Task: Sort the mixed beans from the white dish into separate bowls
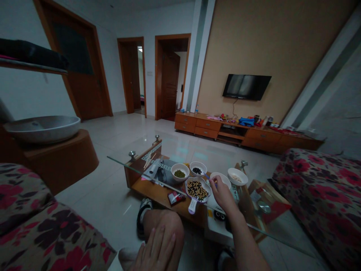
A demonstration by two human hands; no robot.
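Note:
My right hand (pixel 220 191) is closed around a thin purple-blue utensil (pixel 207 175), whose tip reaches the white bowl (pixel 192 164) of black beans (pixel 197 171). Just before it sits a white dish with a purple-edged handle (pixel 193 206), full of mixed black and tan beans (pixel 197 190). Green beans (pixel 179 173) lie in a white bowl (pixel 173 170) to the left. Partly behind my right hand is another white bowl (pixel 225 177), its contents mostly hidden. Farther right, a white bowl (pixel 243 178) holds pale pieces. My left hand (pixel 158 246) rests flat on my knee, fingers extended, holding nothing.
The bowls stand on a glass-topped coffee table (pixel 120 161). A red packet (pixel 176 198) and papers (pixel 153 170) appear around its lower shelf. Flowered sofas (pixel 318 188) flank the table. A cardboard box (pixel 270 199) is at the right; a TV cabinet (pixel 207 127) stands beyond.

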